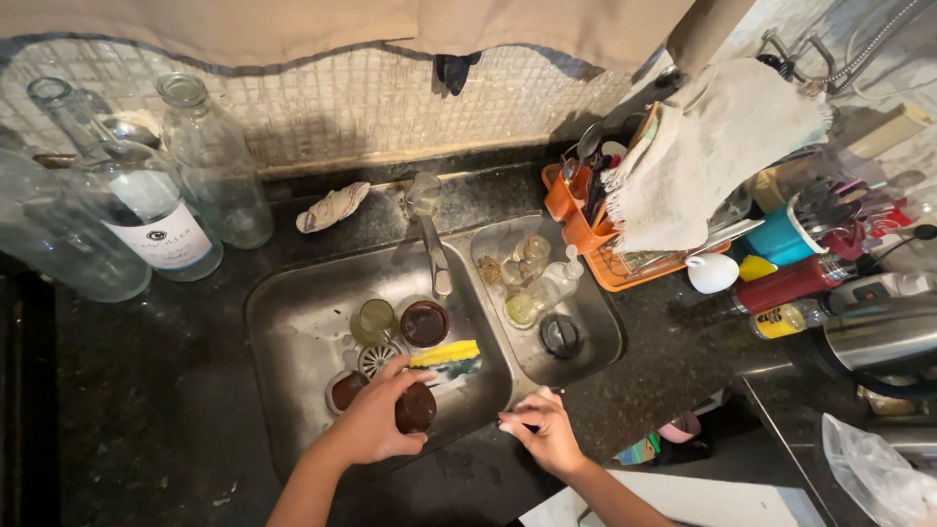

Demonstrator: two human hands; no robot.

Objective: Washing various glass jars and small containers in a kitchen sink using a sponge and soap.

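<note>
- Over the left basin of the steel sink [293, 322], seen from the head camera, the left hand [376, 422] curls around a small dark brown jar [416, 408]; the fingers wrap its top and side, so this hand is closed on the jar.
- The jar sits just in front of the round drain strainer [378, 358], toward the person, and it looks tilted a little; I cannot tell if its bottom touches the basin floor.
- Just behind the jar, away from the person, lies a yellow and green sponge [447, 357]. Its long axis runs left to right, nearly across the basin.
- The left hand is clearly nearer to the sponge than the right hand.
- The right hand [543, 432] rests on the front edge of the sink, to the right of the jar. Its fingers are bent and close together, maybe pinching something small and pale; I cannot tell what it is.
- More small cups stand around the strainer: a greenish glass [373, 320], a brown cup [425, 323] and another brown cup [346, 389] beside the left hand.
- Behind the sink, the tap [430, 229] points toward the wall between the two basins.
</note>
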